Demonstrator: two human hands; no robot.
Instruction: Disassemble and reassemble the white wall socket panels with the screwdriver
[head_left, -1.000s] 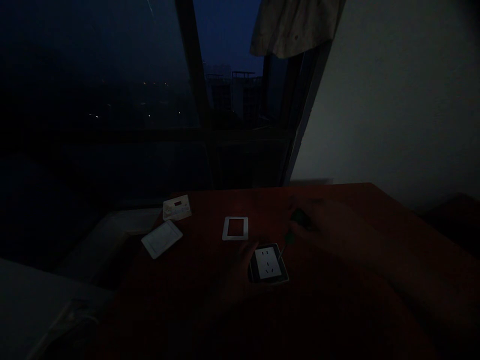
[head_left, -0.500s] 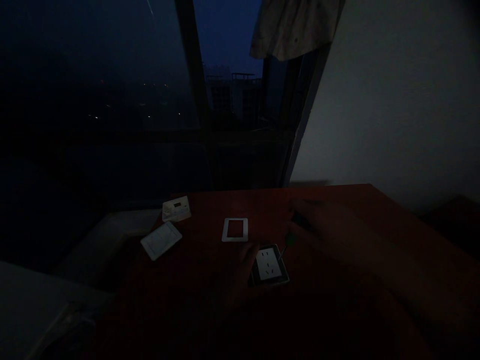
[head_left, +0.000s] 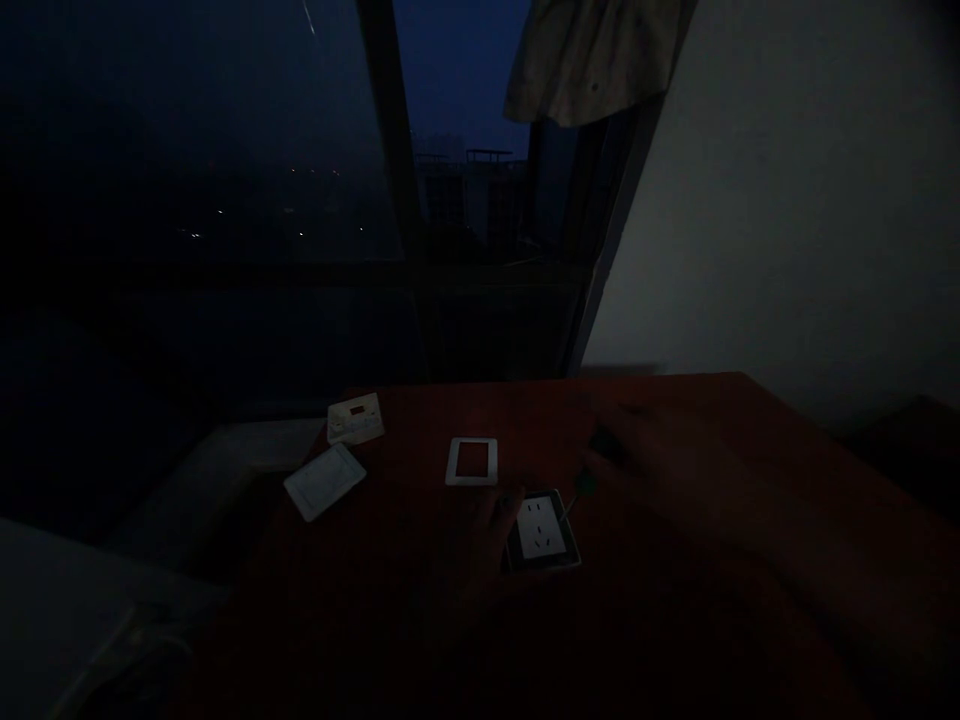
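Observation:
The room is very dark. A white wall socket (head_left: 541, 530) in a dark frame lies on the red table (head_left: 675, 600). My left hand (head_left: 480, 550) rests at its left edge, fingers against it. My right hand (head_left: 637, 455) is closed on a green-handled screwdriver (head_left: 581, 485), whose thin tip touches the socket's upper right corner.
A white empty cover frame (head_left: 471, 461) lies just beyond the socket. A white switch plate (head_left: 325, 480) and another white switch unit (head_left: 355, 418) sit at the table's left edge. A dark window (head_left: 300, 200) lies behind, a pale wall (head_left: 787, 200) to the right.
The socket and my hands stay almost in place; the view has shifted slightly. My left fingers have crept a little further onto the socket's left edge.

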